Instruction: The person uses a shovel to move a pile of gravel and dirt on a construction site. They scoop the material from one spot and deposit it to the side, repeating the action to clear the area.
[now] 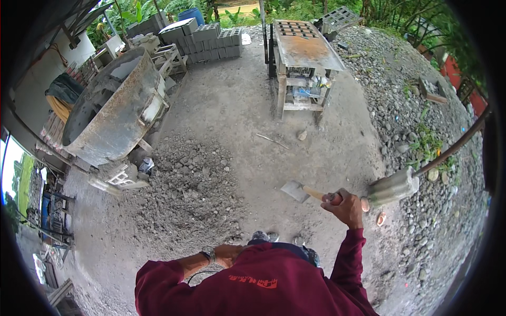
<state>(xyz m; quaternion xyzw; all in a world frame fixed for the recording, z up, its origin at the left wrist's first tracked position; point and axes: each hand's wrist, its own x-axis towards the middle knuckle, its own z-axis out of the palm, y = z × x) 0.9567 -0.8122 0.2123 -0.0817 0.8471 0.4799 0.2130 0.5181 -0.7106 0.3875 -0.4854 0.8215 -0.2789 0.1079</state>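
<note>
My right hand (345, 208) is closed round the top of the handle of a shovel (295, 190). Its wooden shaft slants down and left to a flat grey blade at the ground, with nothing visible on the blade. Against my waist rests my left hand (227, 255), a watch (208, 256) on its wrist. The maroon shirt (279, 282) hides its fingers, so their hold cannot be made out. My shoes (260, 236) show just ahead of the shirt, beside a spread of loose gravelly mix (190, 184).
A large round rusty metal mixing drum (118, 113) stands at left, with stacked hollow blocks (203, 42) behind it. Farther ahead is a metal-topped table (305, 50). A fluted concrete post base (395, 187) stands at right, before a gravel heap (400, 105). A stick (272, 140) lies ahead.
</note>
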